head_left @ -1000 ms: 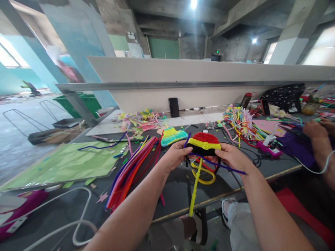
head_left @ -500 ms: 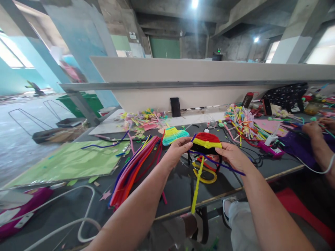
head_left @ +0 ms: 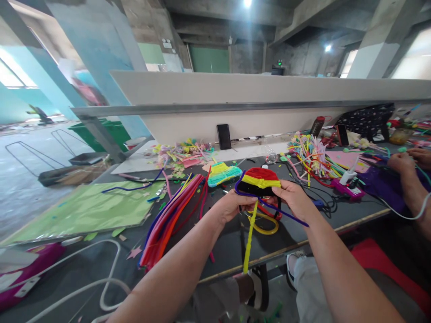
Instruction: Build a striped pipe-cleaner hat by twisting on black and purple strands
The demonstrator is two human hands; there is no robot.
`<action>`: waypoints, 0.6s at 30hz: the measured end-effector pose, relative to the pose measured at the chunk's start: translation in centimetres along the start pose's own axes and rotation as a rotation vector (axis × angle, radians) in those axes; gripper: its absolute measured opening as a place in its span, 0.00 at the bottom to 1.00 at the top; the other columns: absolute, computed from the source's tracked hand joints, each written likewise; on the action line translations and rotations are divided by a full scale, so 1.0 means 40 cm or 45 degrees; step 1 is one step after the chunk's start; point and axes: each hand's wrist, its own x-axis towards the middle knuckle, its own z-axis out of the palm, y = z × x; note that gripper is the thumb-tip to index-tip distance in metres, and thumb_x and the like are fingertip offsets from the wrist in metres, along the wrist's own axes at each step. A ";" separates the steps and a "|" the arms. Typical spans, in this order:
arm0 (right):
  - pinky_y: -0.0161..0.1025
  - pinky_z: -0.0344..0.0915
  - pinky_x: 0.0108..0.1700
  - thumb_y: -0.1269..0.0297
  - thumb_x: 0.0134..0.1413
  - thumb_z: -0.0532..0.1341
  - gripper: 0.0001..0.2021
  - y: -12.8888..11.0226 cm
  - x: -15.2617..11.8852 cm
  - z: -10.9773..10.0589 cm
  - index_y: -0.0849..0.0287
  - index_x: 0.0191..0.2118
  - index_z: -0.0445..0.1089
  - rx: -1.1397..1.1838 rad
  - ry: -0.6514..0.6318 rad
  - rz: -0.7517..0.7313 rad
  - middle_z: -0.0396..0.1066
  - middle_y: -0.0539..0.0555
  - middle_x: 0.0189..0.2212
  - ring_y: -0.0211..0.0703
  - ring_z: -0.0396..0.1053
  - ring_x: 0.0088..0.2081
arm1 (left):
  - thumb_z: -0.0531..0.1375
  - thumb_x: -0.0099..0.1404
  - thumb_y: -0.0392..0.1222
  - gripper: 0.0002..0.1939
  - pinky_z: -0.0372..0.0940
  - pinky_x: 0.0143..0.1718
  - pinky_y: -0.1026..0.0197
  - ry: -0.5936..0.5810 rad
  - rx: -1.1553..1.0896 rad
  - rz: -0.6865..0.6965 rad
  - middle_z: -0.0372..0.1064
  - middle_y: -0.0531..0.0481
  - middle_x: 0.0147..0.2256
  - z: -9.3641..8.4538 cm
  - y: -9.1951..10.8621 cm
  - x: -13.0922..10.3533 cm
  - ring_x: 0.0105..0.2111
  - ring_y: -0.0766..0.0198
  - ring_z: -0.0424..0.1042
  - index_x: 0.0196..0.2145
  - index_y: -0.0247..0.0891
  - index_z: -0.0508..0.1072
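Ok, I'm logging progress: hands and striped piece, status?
Right fingers pinching red-yellow-black pipe-cleaner piece. Left fingers at its lower edge, grip unclear. Purple pipe cleaner trailing. Scissors just below.

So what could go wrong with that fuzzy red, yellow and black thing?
The right hand grips the fuzzy piece near one end, so it might twist or bend if something tugs it.

The loose end of the purple strip sticks out toward the right wrist, so it could catch there.

The yellow stem hangs past the table's edge in this view; it might snag if it drops lower.
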 end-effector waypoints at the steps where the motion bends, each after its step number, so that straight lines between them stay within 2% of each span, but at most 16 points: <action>1: 0.41 0.70 0.40 0.61 0.50 0.63 0.17 -0.001 0.000 0.002 0.53 0.48 0.72 -0.001 0.001 0.004 0.75 0.51 0.42 0.41 0.74 0.33 | 0.71 0.44 0.36 0.18 0.64 0.28 0.63 0.012 0.003 -0.002 0.72 0.50 0.27 0.001 0.001 0.000 0.25 0.68 0.69 0.34 0.32 0.75; 9: 0.44 0.70 0.44 0.61 0.49 0.63 0.16 -0.002 -0.003 0.012 0.52 0.46 0.73 0.061 -0.007 0.019 0.75 0.51 0.43 0.45 0.74 0.38 | 0.71 0.45 0.38 0.17 0.62 0.26 0.65 0.037 0.009 0.059 0.71 0.50 0.26 0.016 0.001 -0.004 0.24 0.69 0.68 0.34 0.32 0.75; 12: 0.46 0.70 0.44 0.60 0.48 0.64 0.17 -0.007 -0.003 0.006 0.52 0.46 0.73 0.079 0.007 0.013 0.74 0.52 0.45 0.47 0.74 0.40 | 0.71 0.45 0.40 0.18 0.64 0.29 0.62 -0.006 0.043 -0.015 0.71 0.48 0.28 0.002 0.011 -0.001 0.26 0.66 0.69 0.34 0.31 0.74; 14: 0.46 0.71 0.42 0.59 0.47 0.64 0.18 -0.008 0.000 -0.005 0.53 0.47 0.72 0.086 0.063 -0.017 0.74 0.53 0.45 0.49 0.73 0.41 | 0.70 0.47 0.42 0.20 0.65 0.32 0.61 -0.008 0.040 -0.008 0.72 0.45 0.33 -0.017 0.030 0.004 0.29 0.63 0.71 0.38 0.32 0.74; 16: 0.47 0.71 0.41 0.59 0.47 0.64 0.18 -0.004 0.004 -0.019 0.54 0.47 0.72 0.089 0.175 -0.087 0.74 0.54 0.44 0.49 0.73 0.40 | 0.68 0.50 0.44 0.24 0.64 0.33 0.62 0.134 0.026 0.159 0.71 0.46 0.38 -0.037 0.054 0.010 0.32 0.64 0.71 0.45 0.36 0.71; 18: 0.47 0.71 0.40 0.59 0.47 0.63 0.18 0.002 0.009 -0.031 0.56 0.46 0.72 0.091 0.324 -0.169 0.75 0.54 0.44 0.49 0.73 0.38 | 0.67 0.51 0.44 0.24 0.63 0.33 0.64 0.455 0.119 0.437 0.70 0.48 0.38 -0.051 0.072 0.014 0.33 0.66 0.69 0.46 0.38 0.70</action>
